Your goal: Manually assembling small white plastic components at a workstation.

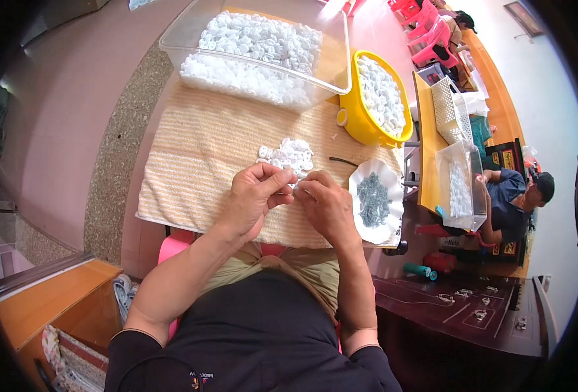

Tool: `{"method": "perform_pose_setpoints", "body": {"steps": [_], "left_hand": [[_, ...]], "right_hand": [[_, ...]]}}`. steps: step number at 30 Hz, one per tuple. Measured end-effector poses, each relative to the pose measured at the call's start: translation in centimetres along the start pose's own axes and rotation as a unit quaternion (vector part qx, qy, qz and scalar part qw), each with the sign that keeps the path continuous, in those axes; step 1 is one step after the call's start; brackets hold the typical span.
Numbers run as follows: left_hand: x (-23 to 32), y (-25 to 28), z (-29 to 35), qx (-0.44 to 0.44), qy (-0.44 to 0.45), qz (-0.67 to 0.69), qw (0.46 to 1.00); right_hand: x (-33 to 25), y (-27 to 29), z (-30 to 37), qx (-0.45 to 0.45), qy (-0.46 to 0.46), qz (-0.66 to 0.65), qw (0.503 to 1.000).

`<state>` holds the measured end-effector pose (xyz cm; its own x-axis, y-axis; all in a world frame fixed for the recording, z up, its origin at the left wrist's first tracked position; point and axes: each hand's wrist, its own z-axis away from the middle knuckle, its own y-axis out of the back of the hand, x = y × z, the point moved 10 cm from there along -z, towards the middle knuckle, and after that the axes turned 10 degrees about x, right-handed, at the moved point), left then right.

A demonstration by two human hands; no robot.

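My left hand (259, 195) and my right hand (325, 202) meet over the near part of a striped towel (197, 144). Both have thumb and fingers pinched together, the tips almost touching. Whatever sits between the fingertips is too small and covered to name. Just beyond them lies a loose pile of small white plastic parts (287, 154), partly hidden by my fingers. Right of my right hand stands a white wavy-rimmed dish (393, 196) holding many small grey pieces (372, 199). A thin black stick-like item (344, 161) rests between the pile and the dish.
A clear bin (331, 78) of white parts stands at the far side, beside a yellow tub (357, 121) full of similar ones. A white round piece (342, 117) is by the tub. To the right, another person (514, 196) sits at a clear box (462, 222). Pink chairs (426, 32) stand farther off.
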<state>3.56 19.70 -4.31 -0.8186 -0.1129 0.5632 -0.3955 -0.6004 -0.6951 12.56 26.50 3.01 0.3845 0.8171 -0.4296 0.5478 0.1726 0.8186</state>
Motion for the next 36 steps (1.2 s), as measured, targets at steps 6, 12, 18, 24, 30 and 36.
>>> {"method": "perform_pose_setpoints", "body": {"steps": [6,12,18,24,30,36], "left_hand": [[-0.2,0.5,-0.3,0.003,-0.002,-0.008,1.000],[0.1,1.1,-0.5,0.037,-0.011,0.018,0.999],[0.6,0.9,-0.4,0.034,-0.039,-0.014,0.999],[1.1,-0.7,0.3,-0.009,-0.108,-0.138,0.984],[0.6,-1.5,0.6,-0.054,-0.122,-0.153,0.979],[0.6,-1.5,0.6,-0.064,-0.108,-0.130,0.984]], "right_hand": [[0.1,0.3,0.0,0.010,-0.008,-0.020,1.000],[0.3,0.4,-0.1,0.025,-0.003,-0.039,0.999],[1.1,1.3,-0.5,0.061,-0.076,-0.149,0.984],[2.5,0.3,0.4,0.038,-0.179,-0.287,0.940],[2.4,-0.3,1.2,0.015,-0.217,-0.379,0.900],[2.5,0.9,1.5,0.014,-0.221,-0.380,0.898]]}}
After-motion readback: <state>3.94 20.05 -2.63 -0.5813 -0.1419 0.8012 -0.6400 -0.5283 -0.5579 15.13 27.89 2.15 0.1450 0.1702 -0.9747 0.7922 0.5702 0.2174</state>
